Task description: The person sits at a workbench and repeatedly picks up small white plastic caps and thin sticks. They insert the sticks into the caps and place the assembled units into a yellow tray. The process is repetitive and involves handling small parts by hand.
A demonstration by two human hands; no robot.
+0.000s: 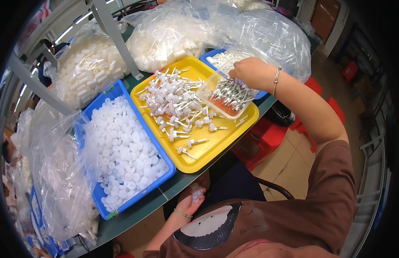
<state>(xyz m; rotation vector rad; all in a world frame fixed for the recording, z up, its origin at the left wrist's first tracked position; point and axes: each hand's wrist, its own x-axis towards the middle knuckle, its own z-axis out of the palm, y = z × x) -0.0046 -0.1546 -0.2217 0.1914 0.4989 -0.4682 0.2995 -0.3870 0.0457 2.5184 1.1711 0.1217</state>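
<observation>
My left hand (pixel 191 202) is low by my lap, below the table edge, its fingers closed round a few small translucent white plastic caps (pixel 196 193). At the far right of the yellow tray, my right hand (pixel 252 73) reaches over a clear plastic box (pixel 227 112). Its fingers curl down at the box's far side, and whatever they pinch is hidden. Thin white-stemmed parts (pixel 234 95) with orange-red ends fill the box. Assembled pieces (pixel 175 101), each a stem with a round whitish cap, are heaped in the yellow tray (pixel 195 163), which the box rests on.
A blue bin (pixel 168 174) of loose white caps stands left of the tray. Behind are clear bags of white cylinders (pixel 94 71) and a blue tray (pixel 208 56) with white sticks. A grey metal post (pixel 117 41) rises behind the bin. Red stools (pixel 261 139) stand at the right.
</observation>
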